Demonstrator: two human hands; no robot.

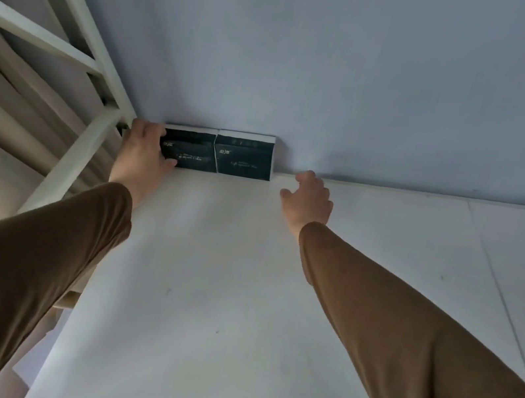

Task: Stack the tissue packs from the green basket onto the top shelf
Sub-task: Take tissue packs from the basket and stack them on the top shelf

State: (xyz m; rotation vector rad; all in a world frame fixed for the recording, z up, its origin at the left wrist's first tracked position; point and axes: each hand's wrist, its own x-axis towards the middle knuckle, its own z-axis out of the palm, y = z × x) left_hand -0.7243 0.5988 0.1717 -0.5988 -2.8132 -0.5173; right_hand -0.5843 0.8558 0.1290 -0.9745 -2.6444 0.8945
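Brown sleeves [35,258] reach up to the top shelf [428,197], where two tissue packs [218,153] already sit side by side, the left hand [143,153] gripping one, the right hand [310,198] loosely curled and empty; basket unseen.

head | looks steeply up | shelf top [423,225] seemingly near

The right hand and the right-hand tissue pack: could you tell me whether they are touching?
Apart. The head view shows a strip of white shelf surface between the right hand and the right-hand tissue pack; its loosely curled fingers hold nothing.
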